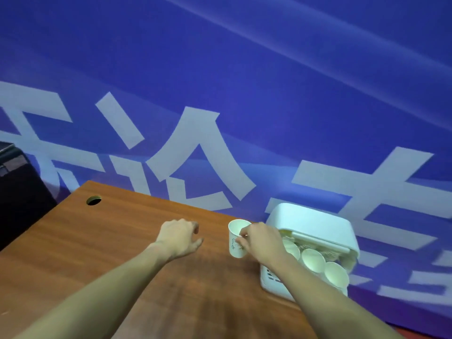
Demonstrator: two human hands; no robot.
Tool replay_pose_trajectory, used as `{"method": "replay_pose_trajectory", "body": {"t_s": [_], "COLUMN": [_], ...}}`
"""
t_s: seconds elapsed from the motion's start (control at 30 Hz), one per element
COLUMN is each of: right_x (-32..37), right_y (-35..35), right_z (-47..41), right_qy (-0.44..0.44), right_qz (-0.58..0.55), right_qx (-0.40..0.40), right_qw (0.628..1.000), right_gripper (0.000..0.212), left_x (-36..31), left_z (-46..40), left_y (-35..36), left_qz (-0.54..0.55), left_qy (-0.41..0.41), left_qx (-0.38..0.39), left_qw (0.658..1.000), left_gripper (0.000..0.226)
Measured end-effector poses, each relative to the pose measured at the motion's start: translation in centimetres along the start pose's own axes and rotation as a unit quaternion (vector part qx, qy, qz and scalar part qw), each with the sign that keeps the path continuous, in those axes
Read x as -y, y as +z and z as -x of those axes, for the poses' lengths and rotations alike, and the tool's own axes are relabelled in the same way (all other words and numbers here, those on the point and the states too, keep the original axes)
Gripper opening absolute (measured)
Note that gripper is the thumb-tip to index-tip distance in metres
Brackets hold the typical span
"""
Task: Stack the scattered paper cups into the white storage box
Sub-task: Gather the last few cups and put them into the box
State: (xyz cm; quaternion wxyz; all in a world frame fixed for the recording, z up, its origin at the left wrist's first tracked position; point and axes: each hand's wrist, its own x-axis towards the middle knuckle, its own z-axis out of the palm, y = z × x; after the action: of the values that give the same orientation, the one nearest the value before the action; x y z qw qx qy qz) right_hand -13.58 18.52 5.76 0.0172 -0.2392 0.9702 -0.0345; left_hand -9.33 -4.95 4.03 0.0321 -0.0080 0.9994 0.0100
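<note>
On the wooden table [97, 253], your right hand [263, 241] pinches one paper cup [236, 239], left hand [179, 237] loosely curled holding nothing, three cup mouths visible in the white storage box [315, 226], the rest hidden.

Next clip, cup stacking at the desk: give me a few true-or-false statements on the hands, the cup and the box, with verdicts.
1. The right hand holds a paper cup. True.
2. The left hand holds a cup too. False: it holds nothing, fingers loosely curled above the desk.
3. The box already has cups in it. True.
4. The held cup is upside down. False: its open mouth faces up.
5. The box sits at the desk's left end. False: it is at the right, by the right hand.
6. The desk has a round hole near its far left corner. True.
</note>
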Motion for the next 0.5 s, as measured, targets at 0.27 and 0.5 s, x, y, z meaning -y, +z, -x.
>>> {"method": "replay_pose_trajectory", "body": {"t_s": [0.27, 0.5], "right_x": [-9.1, -15.7], "right_y": [-0.6, -0.6], "right_z": [7.0, 12.8], "right_qy": [0.073, 0.147], "right_qz": [0.015, 0.028], "right_qx": [0.001, 0.004], "right_qw": [0.997, 0.989], "right_gripper": [0.032, 0.030], "left_x": [-10.3, -17.2], "left_z": [-0.9, -1.8], "left_y": [0.4, 0.3], "left_qz": [-0.017, -0.036], "left_qy": [0.068, 0.117], "left_qx": [0.017, 0.021], "left_qw": [0.997, 0.992], "left_gripper": [0.045, 0.041]}}
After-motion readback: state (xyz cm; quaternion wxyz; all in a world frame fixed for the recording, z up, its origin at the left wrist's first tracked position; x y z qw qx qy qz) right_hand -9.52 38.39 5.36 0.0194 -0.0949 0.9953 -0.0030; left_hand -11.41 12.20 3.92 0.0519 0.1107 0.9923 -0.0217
